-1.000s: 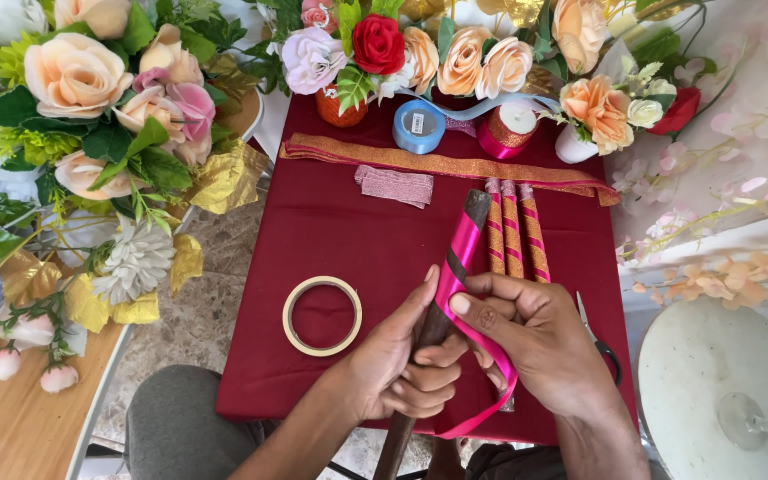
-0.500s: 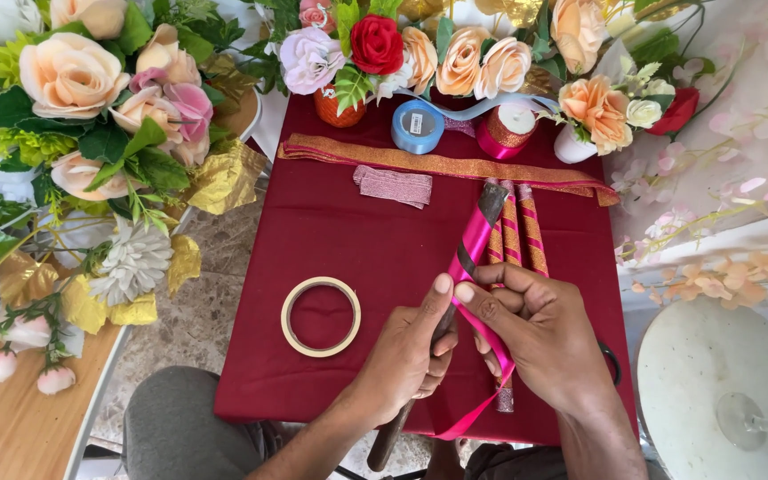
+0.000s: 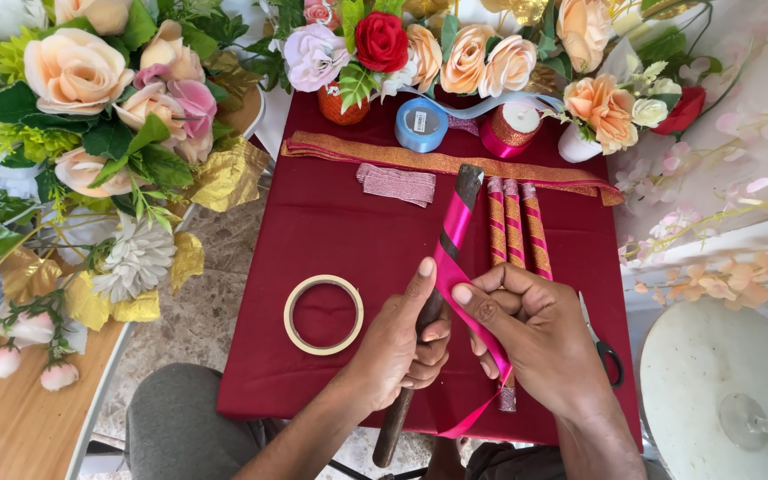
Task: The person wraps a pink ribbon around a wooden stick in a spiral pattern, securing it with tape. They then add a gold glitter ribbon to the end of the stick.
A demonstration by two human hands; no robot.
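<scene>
Mid-wrap step: dark brown wooden stick (image 3: 428, 311) over maroon cloth (image 3: 331, 240), clenched in left hand (image 3: 397, 342), right hand (image 3: 535, 333) pinching shiny pink satin ribbon (image 3: 455, 233) taut; next turn prob. needed steady tension w/ overlap.

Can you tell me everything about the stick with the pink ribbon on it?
The stick is long, dark brown and looks wooden. It slants from near the person's lap up to the gold-trimmed band. Shiny pink ribbon spirals around its upper part, leaving brown gaps. The left hand grips its middle, and the right hand pulls the ribbon's loose tail across it. It is held above the dark red cloth.
</scene>
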